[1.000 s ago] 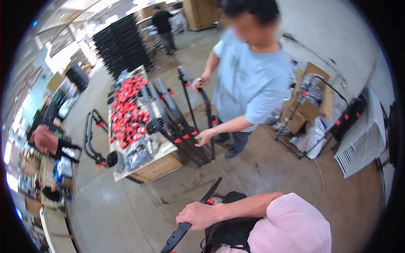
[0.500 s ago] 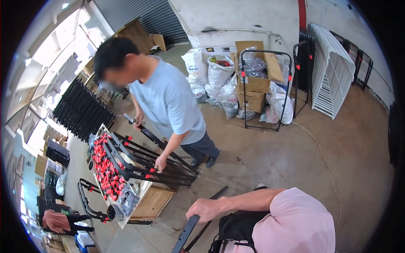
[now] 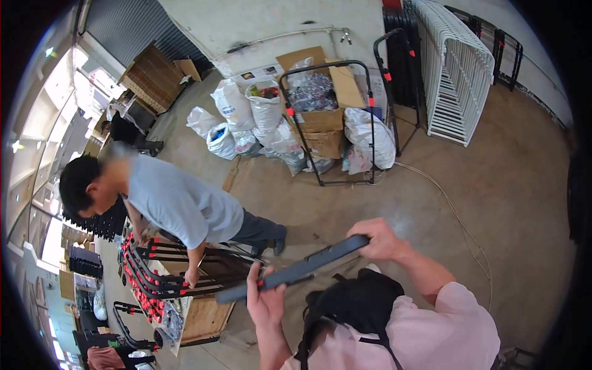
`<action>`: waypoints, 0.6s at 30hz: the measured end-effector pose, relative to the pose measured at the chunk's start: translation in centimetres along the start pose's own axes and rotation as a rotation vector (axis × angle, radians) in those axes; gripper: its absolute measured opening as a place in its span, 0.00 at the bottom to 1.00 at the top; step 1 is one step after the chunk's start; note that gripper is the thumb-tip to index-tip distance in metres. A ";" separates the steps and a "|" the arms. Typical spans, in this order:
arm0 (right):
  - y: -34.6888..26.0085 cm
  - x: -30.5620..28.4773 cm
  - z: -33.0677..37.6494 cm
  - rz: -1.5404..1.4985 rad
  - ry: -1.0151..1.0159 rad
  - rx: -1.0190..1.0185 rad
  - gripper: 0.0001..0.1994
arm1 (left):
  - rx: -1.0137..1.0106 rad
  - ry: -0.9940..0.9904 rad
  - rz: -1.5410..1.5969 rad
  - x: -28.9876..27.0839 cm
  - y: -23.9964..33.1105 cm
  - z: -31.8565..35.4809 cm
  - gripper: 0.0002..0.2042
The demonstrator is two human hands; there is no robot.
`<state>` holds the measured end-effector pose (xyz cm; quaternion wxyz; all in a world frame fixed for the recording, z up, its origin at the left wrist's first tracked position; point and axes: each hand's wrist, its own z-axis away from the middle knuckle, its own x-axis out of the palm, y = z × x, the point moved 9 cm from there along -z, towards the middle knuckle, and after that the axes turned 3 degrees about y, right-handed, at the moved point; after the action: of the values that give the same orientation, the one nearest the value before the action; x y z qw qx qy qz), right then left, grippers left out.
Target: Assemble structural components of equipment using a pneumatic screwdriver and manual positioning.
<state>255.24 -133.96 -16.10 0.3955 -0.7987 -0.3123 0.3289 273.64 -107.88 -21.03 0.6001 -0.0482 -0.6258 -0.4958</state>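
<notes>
Bar: dark grey-black bar [image 3: 308, 265], long and slim; right end at 4 o'clock, left end at 7, tilted up toward 2 o'clock.
Bar face: matte and smooth, broad flat side showing, edges looking rounded; left end blurred, finer marks too small to tell.
Bar detail: small red piece [image 3: 260, 283] on it, right by the left hand.
Bar position: held up across the front of the body, above the floor [image 3: 419, 253].
Right hand: right hand [image 3: 378, 239], 4 o'clock; fingers curled over the bar's right end, pinching it.
Left hand: left hand [image 3: 266, 302], just past 6 o'clock; fingers spread about the bar, one upright across it; can't tell if it grips or only steadies.
Wearer: pink sleeve [image 3: 459, 320] at 4 to 5 o'clock, black bag [image 3: 357, 296] at 5.
Co-worker: person in light blue shirt [image 3: 185, 197], 9 o'clock, bent over black frames [image 3: 154, 287] with red fittings, one hand on them.
Tabletop: wood-sided tabletop [image 3: 209, 314], 7 to 8 o'clock; frames and many red parts [image 3: 131, 277] on it.
Back: white sacks [image 3: 235, 111] at 11 o'clock, cardboard box [image 3: 324, 145] at 12, white racks [image 3: 453, 80] at 2.
</notes>
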 end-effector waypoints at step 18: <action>20.3 -25.6 -14.4 0.357 0.493 0.346 0.10 | -0.344 -0.371 -0.206 21.2 -17.8 -42.8 0.20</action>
<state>256.11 -169.54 -19.17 0.5249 -0.8172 -0.0024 0.2381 286.28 -157.22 -23.15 0.4046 -0.1752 -0.6332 -0.6361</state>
